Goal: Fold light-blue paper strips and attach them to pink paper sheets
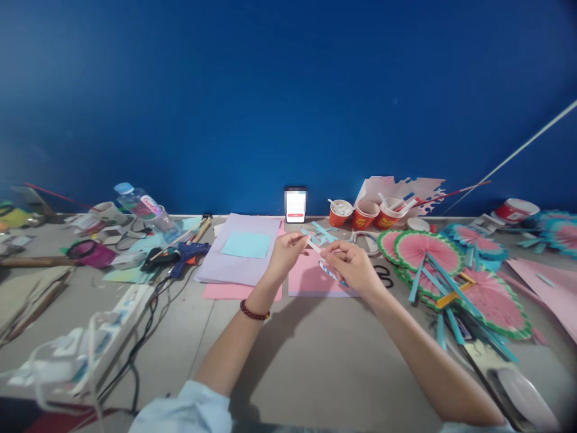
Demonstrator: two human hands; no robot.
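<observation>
My left hand (291, 252) pinches one end of a small whitish strip (314, 246), too small to tell its material. The other end of the strip is between the fingers of my right hand (349, 261), so it stretches across the gap between both hands. Just below my right fingers is a blue-and-white curved thing (331, 272); whether it is held or lies on the sheet is not clear. Beneath the hands lies a pink paper sheet (302, 278). To the left are lilac paper (211, 264) and a light blue paper square (247, 245).
A phone (296, 205) stands against the blue wall. Red paper cups (364, 215) hold pens and small white pieces. Pink-and-green paper fans (428, 255) pile up at right, near black-handled scissors (383, 276). At left are a blue glue gun (184, 258), a bottle (148, 210) and a power strip (117, 337).
</observation>
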